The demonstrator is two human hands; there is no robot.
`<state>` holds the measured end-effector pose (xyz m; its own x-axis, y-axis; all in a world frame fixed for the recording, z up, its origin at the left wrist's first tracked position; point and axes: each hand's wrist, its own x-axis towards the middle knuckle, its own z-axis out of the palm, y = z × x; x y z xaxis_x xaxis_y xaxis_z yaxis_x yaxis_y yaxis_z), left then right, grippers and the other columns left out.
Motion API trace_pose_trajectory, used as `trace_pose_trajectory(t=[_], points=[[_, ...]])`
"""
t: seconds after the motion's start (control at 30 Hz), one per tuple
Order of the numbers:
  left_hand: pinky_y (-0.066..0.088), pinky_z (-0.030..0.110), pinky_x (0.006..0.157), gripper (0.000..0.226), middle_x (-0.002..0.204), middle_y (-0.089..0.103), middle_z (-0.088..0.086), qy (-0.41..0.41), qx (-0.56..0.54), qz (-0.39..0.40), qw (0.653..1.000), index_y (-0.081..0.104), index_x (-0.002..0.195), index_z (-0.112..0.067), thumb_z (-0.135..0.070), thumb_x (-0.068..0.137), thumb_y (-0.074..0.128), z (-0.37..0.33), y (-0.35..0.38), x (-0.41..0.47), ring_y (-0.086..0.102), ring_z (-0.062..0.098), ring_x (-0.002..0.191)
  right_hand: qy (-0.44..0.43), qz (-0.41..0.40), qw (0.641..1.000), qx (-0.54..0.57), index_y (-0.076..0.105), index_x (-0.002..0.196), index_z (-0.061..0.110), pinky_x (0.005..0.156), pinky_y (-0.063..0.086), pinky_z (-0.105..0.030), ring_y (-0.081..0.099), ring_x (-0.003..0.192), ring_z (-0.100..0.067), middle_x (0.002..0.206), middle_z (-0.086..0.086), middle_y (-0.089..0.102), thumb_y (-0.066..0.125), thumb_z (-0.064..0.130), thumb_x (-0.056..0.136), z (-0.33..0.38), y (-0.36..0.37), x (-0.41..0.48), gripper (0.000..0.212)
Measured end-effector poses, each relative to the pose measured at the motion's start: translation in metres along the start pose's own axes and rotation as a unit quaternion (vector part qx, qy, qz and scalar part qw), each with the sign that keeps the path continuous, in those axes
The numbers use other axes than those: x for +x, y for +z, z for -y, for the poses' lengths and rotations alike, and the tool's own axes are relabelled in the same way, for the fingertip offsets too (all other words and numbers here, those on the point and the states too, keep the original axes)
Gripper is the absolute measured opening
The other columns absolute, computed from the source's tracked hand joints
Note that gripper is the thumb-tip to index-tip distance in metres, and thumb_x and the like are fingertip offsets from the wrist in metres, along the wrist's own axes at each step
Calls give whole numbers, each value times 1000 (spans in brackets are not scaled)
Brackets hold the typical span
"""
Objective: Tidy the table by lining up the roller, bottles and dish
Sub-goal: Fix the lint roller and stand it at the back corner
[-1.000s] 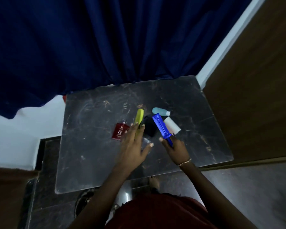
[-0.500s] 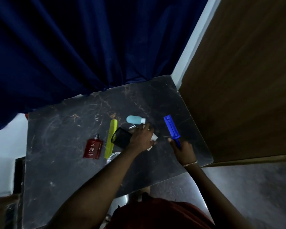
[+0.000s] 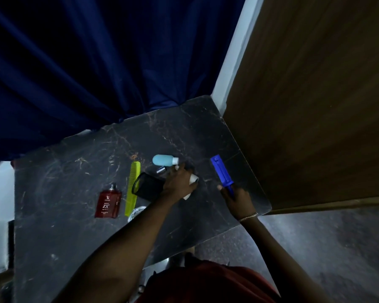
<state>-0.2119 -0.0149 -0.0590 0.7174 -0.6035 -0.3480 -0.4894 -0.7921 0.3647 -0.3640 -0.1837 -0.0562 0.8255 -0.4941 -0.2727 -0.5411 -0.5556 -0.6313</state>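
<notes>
On the dark marble table [image 3: 74, 215], my right hand [image 3: 236, 199] grips the lower end of a blue roller handle [image 3: 221, 171] that lies flat near the right edge. My left hand [image 3: 177, 182] is closed over a white roll [image 3: 193, 178] in the middle, hiding most of it. A light blue bottle [image 3: 162, 160] lies on its side just beyond that hand. A red perfume bottle [image 3: 108, 201] lies to the left. A clear glass dish [image 3: 137, 212] peeks out beside my left forearm.
A yellow comb [image 3: 132, 186] lies between the red bottle and a black pouch-like item [image 3: 148, 186]. A small silver cap [image 3: 161, 169] sits near the blue bottle. A blue curtain [image 3: 96, 73] hangs behind the table and a wooden panel [image 3: 315, 106] stands on the right.
My right hand carried the blue handle right, away from the white roll. My left hand left the comb and came down on the white roll. The view has swung right.
</notes>
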Motion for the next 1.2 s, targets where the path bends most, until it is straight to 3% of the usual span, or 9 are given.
trace_pose_trajectory(t=[0.07, 0.17, 0.3, 0.43, 0.57, 0.73, 0.9, 1.07, 1.2], points=[[46, 45, 105, 45, 136, 52, 8, -9, -47, -15, 999, 65, 123, -18, -52, 94, 61, 0, -3, 1, 53, 36, 122, -11, 0, 1000, -8, 49, 71, 33, 52, 32, -17, 47, 50, 0, 58, 13, 47, 61, 47, 95, 1, -1, 1, 30], [47, 45, 104, 46, 130, 56, 8, -26, -153, -34, 987, 67, 124, -19, -51, 90, 70, 3, -10, 2, 57, 33, 117, -16, 24, 1000, -11, 56, 77, 26, 56, 41, -27, 50, 52, -9, 62, 9, 52, 59, 49, 95, 4, -2, 3, 29], [50, 38, 98, 44, 118, 65, 3, -27, -271, -101, 957, 71, 118, -20, -45, 83, 81, 9, -23, -1, 62, 18, 110, -33, 33, 998, -40, 54, 77, 21, 58, 38, -31, 48, 53, -14, 62, 4, 52, 60, 50, 94, 11, -6, 5, 34], [47, 14, 91, 54, 124, 63, -9, -31, -346, -139, 928, 69, 124, -27, -52, 78, 83, 18, -32, -14, 58, -7, 108, -84, 47, 992, -77, 66, 97, 16, 63, 46, -34, 67, 69, -27, 77, -8, 69, 59, 51, 94, 22, -9, 1, 36], [49, 22, 100, 58, 128, 57, -12, -20, -362, -184, 914, 70, 124, -33, -55, 73, 86, 29, -43, -31, 59, 1, 118, -145, 61, 980, -124, 65, 98, 17, 62, 42, -29, 70, 79, -30, 85, -9, 73, 57, 54, 94, 38, -11, -2, 38], [37, 4, 102, 69, 132, 53, -12, -2, -305, -234, 923, 70, 125, -36, -65, 64, 84, 41, -57, -46, 53, 4, 127, -170, 69, 967, -174, 62, 109, 20, 64, 44, -30, 71, 87, -32, 92, -9, 74, 49, 62, 94, 54, -12, 1, 47], [39, 28, 109, 71, 139, 52, -3, 8, -235, -259, 937, 70, 127, -32, -60, 64, 87, 53, -78, -60, 50, 18, 129, -190, 99, 957, -193, 58, 110, 23, 70, 51, -33, 71, 90, -34, 95, -11, 74, 42, 69, 92, 76, -12, 6, 53], [40, 42, 111, 68, 152, 49, 8, 59, -99, -219, 969, 68, 132, -29, -35, 69, 92, 57, -96, -73, 42, 31, 127, -221, 124, 948, -192, 61, 108, 18, 70, 42, -29, 69, 97, -36, 102, -12, 73, 49, 61, 94, 98, -13, 11, 46], [46, 46, 105, 60, 141, 58, 12, 101, -38, -220, 970, 67, 135, -21, -9, 78, 82, 51, -99, -81, 50, 35, 118, -224, 153, 943, -192, 64, 109, 18, 83, 54, -36, 67, 102, -35, 108, -10, 72, 54, 56, 93, 123, -18, 13, 43]])
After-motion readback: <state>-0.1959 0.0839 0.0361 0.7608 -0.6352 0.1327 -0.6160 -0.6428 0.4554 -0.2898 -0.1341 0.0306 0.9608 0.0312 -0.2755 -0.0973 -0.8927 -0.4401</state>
